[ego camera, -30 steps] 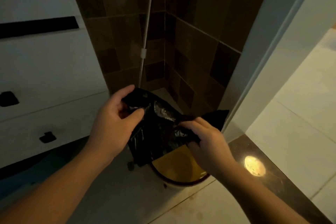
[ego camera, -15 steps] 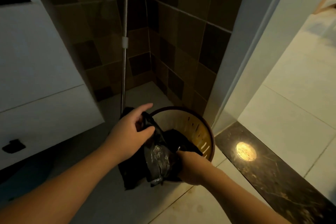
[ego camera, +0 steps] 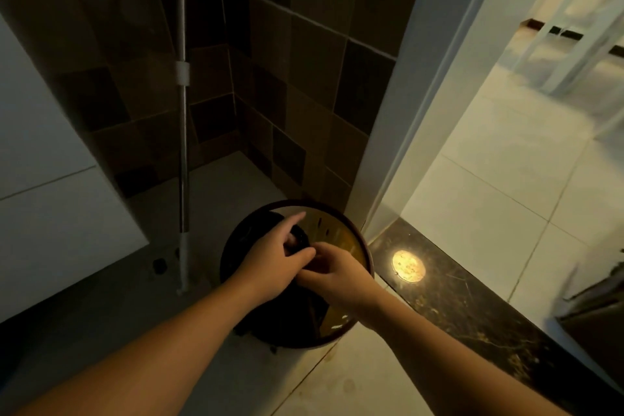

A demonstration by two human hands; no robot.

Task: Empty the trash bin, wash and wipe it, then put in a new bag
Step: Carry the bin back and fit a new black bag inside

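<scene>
A round trash bin (ego camera: 354, 236) with a dark rim and slotted yellow-brown inner wall stands on the floor in the tiled corner by the door frame. A black plastic bag (ego camera: 287, 311) lies inside it and covers its left and near side. Both my hands are over the bin's mouth, close together. My left hand (ego camera: 273, 260) pinches the bag between thumb and fingers, its forefinger stretched toward the far rim. My right hand (ego camera: 334, 273) has its fingers curled on the bag just right of the left thumb. The bag's edge under the hands is hidden.
A metal pole (ego camera: 183, 145) stands upright left of the bin, its foot on the grey floor. A white cabinet (ego camera: 50, 179) fills the left side. A dark marble threshold (ego camera: 472, 307) with a bright light spot leads right to a pale tiled room.
The bag was held up above the bin a second ago; my hands have lowered it into the bin and come together over its mouth. The view has tilted further down.
</scene>
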